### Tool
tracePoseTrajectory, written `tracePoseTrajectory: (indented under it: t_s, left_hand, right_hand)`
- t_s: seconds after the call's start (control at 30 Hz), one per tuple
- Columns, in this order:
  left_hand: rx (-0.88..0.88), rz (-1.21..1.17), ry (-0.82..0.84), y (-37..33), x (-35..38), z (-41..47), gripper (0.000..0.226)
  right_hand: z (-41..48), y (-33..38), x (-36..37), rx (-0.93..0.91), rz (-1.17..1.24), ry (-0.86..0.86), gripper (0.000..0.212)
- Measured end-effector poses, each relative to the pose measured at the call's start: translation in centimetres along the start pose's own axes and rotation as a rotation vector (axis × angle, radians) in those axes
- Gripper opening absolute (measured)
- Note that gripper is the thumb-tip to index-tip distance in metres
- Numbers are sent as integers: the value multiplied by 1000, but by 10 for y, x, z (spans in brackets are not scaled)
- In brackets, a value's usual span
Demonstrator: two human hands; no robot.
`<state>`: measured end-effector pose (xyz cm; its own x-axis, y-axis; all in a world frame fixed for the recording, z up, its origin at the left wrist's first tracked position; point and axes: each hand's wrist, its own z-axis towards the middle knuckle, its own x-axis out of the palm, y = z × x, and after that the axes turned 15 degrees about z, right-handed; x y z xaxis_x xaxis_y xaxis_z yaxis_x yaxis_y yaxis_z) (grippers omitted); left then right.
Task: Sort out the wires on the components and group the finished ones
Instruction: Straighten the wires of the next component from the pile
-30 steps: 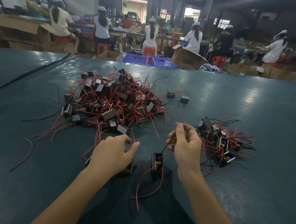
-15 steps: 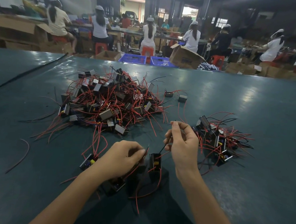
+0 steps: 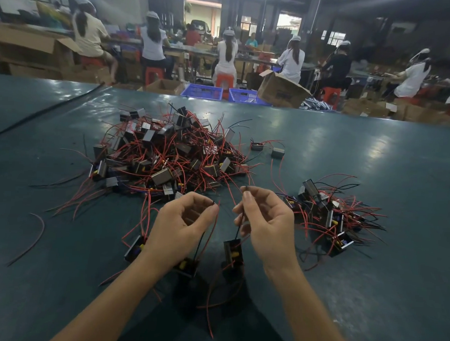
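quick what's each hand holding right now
Left hand: pinches left black wire of left component.
Right hand: pinches right black wire of right component.

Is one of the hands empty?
No, the left hand pinches the wire of one component, and the right hand pinches the wire of a second component.

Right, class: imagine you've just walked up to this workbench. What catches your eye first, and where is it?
A big tangled heap of black components with red wires sprawls across the middle of the teal table, with a smaller heap to its right. In front, the left hand and right hand each pinch a thin black wire with a component on its end.
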<state>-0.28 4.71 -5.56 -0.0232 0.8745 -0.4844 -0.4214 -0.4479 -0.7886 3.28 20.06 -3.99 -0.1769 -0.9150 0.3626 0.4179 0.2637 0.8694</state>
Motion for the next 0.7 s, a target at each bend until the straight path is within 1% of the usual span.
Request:
tracePoseTrajectory:
  t_s: [0.07,0.13,0.27,0.37,0.47,0.53,0.6,0.7]
  left_hand:
    - [13,3,-71,-1,-2,0,5]
    - [20,17,-72,-2,-4,0,5]
    - [68,3,-37,-2,-3,-1,6]
    - [86,-86,-6,-4,-4,-2,8]
    - [65,-160,39,-7,-3,-2,7]
    - [54,-164,39,-8,-3,-1,6]
    - [51,-167,33,-10,-2,-2,10]
    - [56,-170,19,-12,-2,-3,12]
  right_hand:
    - [-2,1,2,45,29,80,7]
    - [-5,1,5,96,48,131,6]
    - [-8,-3,10,91,7,88,5]
    - [-6,-4,8,75,-20,68,5]
    - [-6,-6,7,86,-43,70,7]
    - [-5,-8,6,70,-93,67,10]
    - [-5,-10,6,46,-158,70,13]
    - [-7,-13,7,-23,-217,55,12]
